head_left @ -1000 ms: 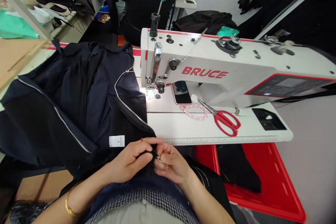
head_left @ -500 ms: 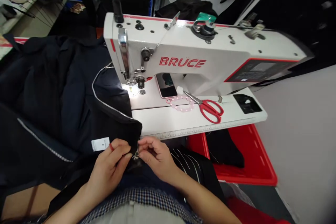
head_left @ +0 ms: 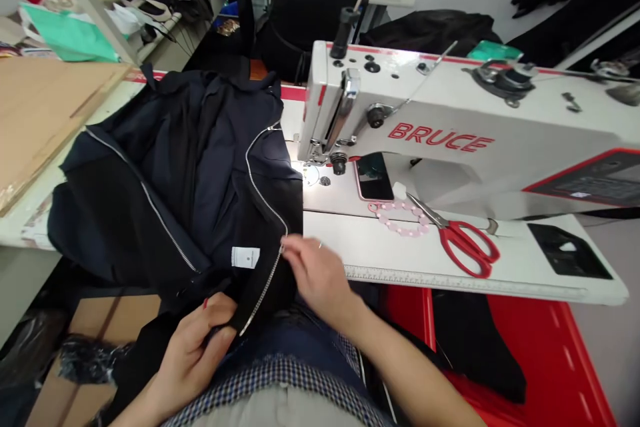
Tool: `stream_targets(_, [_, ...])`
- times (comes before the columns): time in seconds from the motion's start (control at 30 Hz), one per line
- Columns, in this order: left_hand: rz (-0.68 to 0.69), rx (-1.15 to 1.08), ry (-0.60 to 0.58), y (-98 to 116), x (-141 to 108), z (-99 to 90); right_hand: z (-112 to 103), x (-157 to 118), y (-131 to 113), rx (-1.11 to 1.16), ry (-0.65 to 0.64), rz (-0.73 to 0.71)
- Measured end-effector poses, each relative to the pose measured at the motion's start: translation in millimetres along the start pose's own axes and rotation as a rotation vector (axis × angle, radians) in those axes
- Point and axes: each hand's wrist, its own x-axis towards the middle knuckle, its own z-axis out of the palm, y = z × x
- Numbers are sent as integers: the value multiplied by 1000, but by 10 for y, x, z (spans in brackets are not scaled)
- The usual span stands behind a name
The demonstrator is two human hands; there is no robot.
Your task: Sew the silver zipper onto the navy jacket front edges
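Note:
A dark navy and black jacket (head_left: 210, 167) lies spread over the machine table, with metal zipper teeth (head_left: 265, 193) along its edges. My right hand (head_left: 320, 273) pinches at the zipper near the table's front edge; what appears to be the zipper slider is mostly hidden by the fingertips. Lower left, my left hand (head_left: 200, 340) is closed on the jacket's edge beside the bottom end of the zipper. The strip between both hands is stretched fairly straight. A white label (head_left: 245, 257) shows on the fabric left of the zipper.
A white sewing machine (head_left: 425, 120) stands behind and to the right. Red-handled scissors (head_left: 465, 240), a pink bead bracelet (head_left: 400, 217) and a phone (head_left: 374, 177) lie on its bed. A red crate (head_left: 550, 347) sits below right; cardboard (head_left: 55, 113) lies left. A person in black (head_left: 300, 7) is beyond.
My right hand has moved up along the zipper, away from my left hand, which keeps hold of the jacket's lower edge. The head view has swung left.

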Motion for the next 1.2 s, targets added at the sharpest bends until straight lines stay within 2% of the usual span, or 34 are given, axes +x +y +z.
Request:
stream_targets(0.1, [-79, -80, 27, -12, -191, -127, 124, 575, 201, -96, -29, 53])
stream_targets(0.2, [-168, -142, 52, 52, -352, -184, 367, 1261, 341, -179, -95, 73])
stream_targets(0.27, [-221, -177, 99, 128, -445, -208, 532, 1668, 391, -209, -90, 119])
stream_targets(0.33, [-259, -166, 182, 199, -522, -241, 640, 1957, 399, -217, -56, 171])
stream_targets(0.4, [-261, -102, 281, 235, -556, -283, 655, 2057, 340, -229, -4, 218])
stream_targets(0.43, [-249, -64, 328, 238, -544, -302, 624, 2017, 280, -227, 28, 225])
stream_targets(0.5, [-207, 9, 373, 219, -443, -320, 494, 1751, 99, -168, 58, 166])
stream_targets(0.53, [-186, 33, 373, 203, -353, -313, 406, 1541, -10, -44, 45, 55])
stream_targets(0.57, [-167, 40, 357, 187, -240, -292, 312, 1298, -120, 102, -39, -80])
stream_targets(0.63, [-142, 2, 304, 162, 25, -206, 131, 793, -302, 260, -293, -338])
stream_targets(0.67, [-136, -32, 273, 155, 160, -144, 55, 567, -358, 262, -326, -365])
stream_targets(0.73, [-121, -91, 195, 141, 396, 8, -59, 224, -380, 189, -209, -244])
stream_targets(0.8, [-102, -104, 121, 118, 561, 174, -124, 31, -304, 107, -84, -102])
stream_targets(0.93, [-61, -62, 40, 46, 703, 433, -143, -110, -89, -14, 20, 24])
stream_targets(1.03, [-18, -18, 24, 21, 756, 515, -77, -167, -43, -12, 114, 176])
stream_targets(1.13, [-21, -27, -64, 38, 820, 529, -58, -226, -34, 143, 84, 348])
stream_targets(1.2, [-77, -63, -182, 55, 858, 532, -160, -278, 48, 105, -18, 331])
